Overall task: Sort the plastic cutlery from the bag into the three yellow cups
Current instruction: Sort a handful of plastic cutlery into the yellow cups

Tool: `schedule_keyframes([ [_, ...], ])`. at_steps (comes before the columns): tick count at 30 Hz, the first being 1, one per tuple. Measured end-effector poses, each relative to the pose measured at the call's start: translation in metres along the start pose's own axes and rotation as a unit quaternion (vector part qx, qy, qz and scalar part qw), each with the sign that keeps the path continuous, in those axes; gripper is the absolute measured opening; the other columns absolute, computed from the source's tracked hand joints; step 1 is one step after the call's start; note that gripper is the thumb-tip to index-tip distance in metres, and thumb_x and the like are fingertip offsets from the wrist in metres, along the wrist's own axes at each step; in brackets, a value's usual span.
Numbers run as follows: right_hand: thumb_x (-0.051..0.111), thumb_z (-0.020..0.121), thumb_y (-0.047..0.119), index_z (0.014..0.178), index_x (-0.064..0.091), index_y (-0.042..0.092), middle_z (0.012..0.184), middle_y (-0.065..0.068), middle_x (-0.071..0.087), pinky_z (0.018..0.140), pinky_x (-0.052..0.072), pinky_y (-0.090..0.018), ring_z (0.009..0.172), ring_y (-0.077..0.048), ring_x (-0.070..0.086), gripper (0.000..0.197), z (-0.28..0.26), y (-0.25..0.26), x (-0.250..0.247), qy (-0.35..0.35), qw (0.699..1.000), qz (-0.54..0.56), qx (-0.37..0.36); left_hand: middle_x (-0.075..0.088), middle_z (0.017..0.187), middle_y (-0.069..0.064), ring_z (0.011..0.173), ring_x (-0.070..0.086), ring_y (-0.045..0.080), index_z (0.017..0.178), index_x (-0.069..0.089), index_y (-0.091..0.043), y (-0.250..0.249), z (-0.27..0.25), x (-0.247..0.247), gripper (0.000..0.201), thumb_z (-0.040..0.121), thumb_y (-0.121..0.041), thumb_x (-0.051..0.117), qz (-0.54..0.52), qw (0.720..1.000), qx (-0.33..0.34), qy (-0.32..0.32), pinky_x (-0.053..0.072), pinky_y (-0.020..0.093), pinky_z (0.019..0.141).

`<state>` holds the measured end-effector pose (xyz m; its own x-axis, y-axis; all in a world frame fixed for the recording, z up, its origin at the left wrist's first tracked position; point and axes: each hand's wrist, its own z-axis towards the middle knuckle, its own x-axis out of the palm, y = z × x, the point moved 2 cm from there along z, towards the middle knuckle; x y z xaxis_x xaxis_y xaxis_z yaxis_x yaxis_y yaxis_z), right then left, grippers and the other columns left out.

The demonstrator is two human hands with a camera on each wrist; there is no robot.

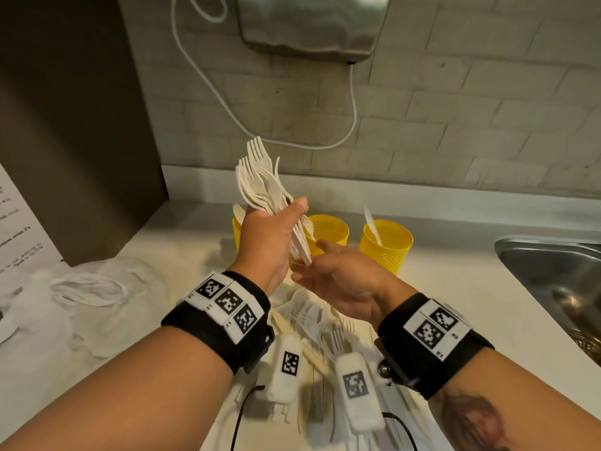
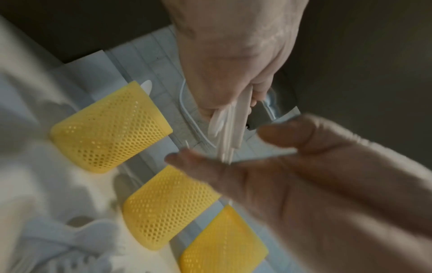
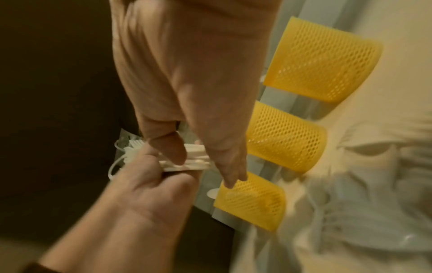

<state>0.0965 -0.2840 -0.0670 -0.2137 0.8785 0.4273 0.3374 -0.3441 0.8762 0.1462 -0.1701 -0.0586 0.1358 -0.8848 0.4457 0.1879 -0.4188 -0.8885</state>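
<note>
My left hand [image 1: 276, 229] grips a bundle of white plastic forks [image 1: 260, 180] by the handles, tines up, above the cups. My right hand [image 1: 317, 268] is open just below it. The handle ends lie between its thumb and straight fingers, and in the right wrist view the thumb touches the forks [image 3: 194, 160]. Three yellow mesh cups stand in a row at the back of the counter. The left cup [image 1: 236, 231] holds a spoon and is mostly hidden by my left hand. The middle cup [image 1: 331, 227] holds a fork. The right cup [image 1: 390, 249] holds a knife. Loose cutlery [image 1: 322, 323] lies under my wrists.
A crumpled clear plastic bag [image 1: 84, 288] lies on the white counter at the left, beside a printed sheet [image 1: 19, 229]. A steel sink [image 1: 553, 281] is set in at the right. A hand dryer [image 1: 312, 24] and its cable hang on the tiled wall.
</note>
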Motion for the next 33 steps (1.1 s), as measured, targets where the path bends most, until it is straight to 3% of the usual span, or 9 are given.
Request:
schedule_keyframes([
  [3, 0.026, 0.085, -0.026, 0.108, 0.053, 0.002, 0.119, -0.022, 0.062, 0.110, 0.038, -0.046, 0.108, -0.031, 0.059, 0.046, -0.005, 0.012, 0.014, 0.049, 0.998, 0.005, -0.025, 0.074, 0.087, 0.004, 0.084, 0.070, 0.024, 0.103, 0.067, -0.010, 0.013, -0.009, 0.000, 0.030, 0.076, -0.016, 0.078, 0.028, 0.999, -0.007, 0.022, 0.058, 0.040, 0.079],
  [7, 0.033, 0.081, -0.015, 0.127, 0.053, 0.002, 0.121, -0.017, 0.058, 0.111, 0.037, -0.046, 0.116, -0.028, 0.053, 0.053, -0.008, 0.018, 0.006, 0.093, 0.989, -0.117, 0.001, 0.072, 0.076, 0.007, 0.073, 0.070, 0.020, 0.091, 0.069, 0.000, 0.015, -0.017, -0.001, 0.014, 0.086, -0.012, 0.071, 0.038, 0.996, -0.036, 0.073, 0.056, 0.035, 0.069],
  [10, 0.052, 0.072, 0.002, 0.134, 0.049, 0.000, 0.112, -0.012, 0.059, 0.102, 0.038, -0.040, 0.108, -0.021, 0.053, 0.063, -0.005, 0.034, -0.012, 0.027, 0.977, -0.209, -0.014, 0.073, 0.071, 0.005, 0.070, 0.072, 0.016, 0.088, 0.069, -0.004, 0.011, -0.019, -0.007, 0.011, 0.091, -0.013, 0.063, -0.018, 0.987, -0.100, 0.121, 0.061, 0.031, 0.069],
  [12, 0.066, 0.079, 0.012, 0.137, 0.048, 0.002, 0.111, -0.013, 0.068, 0.107, 0.039, -0.040, 0.108, -0.020, 0.059, 0.062, -0.002, 0.043, -0.017, -0.007, 0.979, -0.195, -0.058, 0.074, 0.078, 0.006, 0.073, 0.072, 0.018, 0.097, 0.068, -0.008, 0.010, -0.022, -0.009, 0.017, 0.085, -0.019, 0.062, -0.037, 0.978, -0.125, 0.164, 0.061, 0.030, 0.066],
  [15, 0.063, 0.095, 0.023, 0.117, 0.063, -0.002, 0.093, -0.014, 0.067, 0.077, 0.049, -0.040, 0.084, -0.027, 0.060, 0.034, 0.001, 0.044, -0.004, -0.013, 0.965, -0.243, -0.096, 0.074, 0.089, 0.013, 0.078, 0.073, 0.023, 0.110, 0.067, -0.008, 0.011, -0.029, -0.007, 0.020, 0.094, -0.009, 0.055, -0.022, 0.968, -0.148, 0.199, 0.060, 0.035, 0.067],
  [18, 0.059, 0.097, 0.019, 0.100, 0.067, 0.003, 0.074, -0.011, 0.064, 0.052, 0.041, -0.031, 0.061, -0.024, 0.056, 0.018, 0.004, 0.040, 0.002, -0.061, 0.962, -0.241, -0.109, 0.070, 0.102, 0.021, 0.088, 0.070, 0.033, 0.117, 0.066, -0.007, 0.015, -0.032, -0.007, 0.026, 0.094, -0.005, 0.055, -0.029, 0.967, -0.155, 0.202, 0.057, 0.045, 0.075],
  [24, 0.053, 0.100, 0.025, 0.110, 0.067, -0.001, 0.084, -0.016, 0.066, 0.051, 0.033, -0.032, 0.060, -0.027, 0.055, 0.031, 0.008, 0.034, -0.001, -0.072, 0.987, -0.118, -0.087, 0.069, 0.109, 0.023, 0.093, 0.068, 0.034, 0.127, 0.060, -0.003, 0.017, -0.032, -0.014, 0.044, 0.083, -0.010, 0.061, -0.048, 0.966, -0.161, 0.196, 0.059, 0.047, 0.078],
  [28, 0.050, 0.101, 0.026, 0.111, 0.070, 0.006, 0.099, -0.021, 0.067, 0.064, 0.044, -0.037, 0.083, -0.034, 0.059, 0.030, 0.010, 0.035, -0.004, -0.083, 0.987, -0.094, -0.103, 0.069, 0.112, 0.022, 0.098, 0.066, 0.036, 0.125, 0.062, -0.005, 0.019, -0.034, -0.015, 0.038, 0.087, -0.008, 0.061, -0.025, 0.969, -0.156, 0.188, 0.058, 0.049, 0.081],
  [33, 0.050, 0.102, 0.021, 0.114, 0.067, 0.007, 0.093, -0.013, 0.074, 0.052, 0.051, -0.029, 0.068, -0.021, 0.068, 0.025, 0.007, 0.029, -0.002, -0.066, 0.982, -0.142, -0.108, 0.071, 0.110, 0.023, 0.110, 0.063, 0.045, 0.104, 0.073, -0.013, 0.021, -0.034, -0.016, 0.019, 0.092, -0.004, 0.061, 0.050, 0.975, -0.135, 0.169, 0.049, 0.060, 0.096],
])
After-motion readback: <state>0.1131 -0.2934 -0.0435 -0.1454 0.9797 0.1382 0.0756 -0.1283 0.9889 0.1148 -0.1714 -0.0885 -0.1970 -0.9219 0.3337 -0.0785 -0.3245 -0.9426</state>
